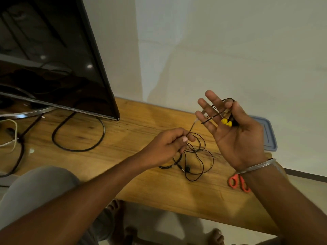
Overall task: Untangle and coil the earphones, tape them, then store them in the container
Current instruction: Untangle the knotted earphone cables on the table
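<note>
The black earphones' cable (198,156) lies in loose tangled loops on the wooden table (123,138). My right hand (233,131) is raised palm up, fingers spread, with several turns of cable around the fingers. Its thumb pins the yellow earbuds (226,122) against the palm. My left hand (169,144) pinches a taut strand of the same cable between thumb and fingers, just left of the right hand. The blue-lidded container (269,137) sits on the table behind my right hand, partly hidden by it.
Red-handled scissors (238,183) lie near the table's right front edge, partly under my right wrist. A dark TV screen (53,59) on a metal stand fills the left back, with thick black cables (77,137) looping on the table. White wall behind.
</note>
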The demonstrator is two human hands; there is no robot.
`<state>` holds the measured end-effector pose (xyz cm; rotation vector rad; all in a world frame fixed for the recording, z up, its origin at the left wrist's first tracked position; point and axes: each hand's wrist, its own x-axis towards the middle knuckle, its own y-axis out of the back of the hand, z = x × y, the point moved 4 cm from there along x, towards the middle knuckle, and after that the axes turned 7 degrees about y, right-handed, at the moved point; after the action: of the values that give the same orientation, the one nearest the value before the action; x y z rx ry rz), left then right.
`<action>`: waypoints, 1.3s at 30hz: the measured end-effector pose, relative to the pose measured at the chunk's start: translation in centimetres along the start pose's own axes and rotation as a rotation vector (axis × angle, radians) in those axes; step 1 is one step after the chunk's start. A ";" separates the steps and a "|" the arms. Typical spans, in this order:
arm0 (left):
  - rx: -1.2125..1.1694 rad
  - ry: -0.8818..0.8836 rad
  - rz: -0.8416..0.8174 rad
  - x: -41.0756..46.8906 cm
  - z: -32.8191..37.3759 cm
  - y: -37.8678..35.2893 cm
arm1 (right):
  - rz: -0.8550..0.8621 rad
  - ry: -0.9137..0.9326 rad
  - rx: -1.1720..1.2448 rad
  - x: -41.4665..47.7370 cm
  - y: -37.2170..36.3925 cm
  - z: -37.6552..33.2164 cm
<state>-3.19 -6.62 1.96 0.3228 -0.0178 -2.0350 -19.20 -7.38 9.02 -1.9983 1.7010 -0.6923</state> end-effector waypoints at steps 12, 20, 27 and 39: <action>0.366 -0.109 -0.040 -0.5 0.9 -0.5 | 0.151 0.052 -0.052 -0.2 1.3 0.4; 0.350 -0.167 0.010 -0.6 1.8 0.0 | -0.109 0.313 -1.104 -0.9 0.5 1.4; 0.231 -0.235 0.187 -0.5 2.5 2.0 | -0.453 0.420 -1.489 -1.3 0.4 3.3; 0.020 -0.290 0.235 -0.2 3.2 3.5 | -0.327 -0.346 -0.372 -1.7 -0.2 3.9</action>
<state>-0.76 -8.46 5.63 0.0332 -0.2443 -1.8331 -16.82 -5.63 5.91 -2.5117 1.3866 -0.1077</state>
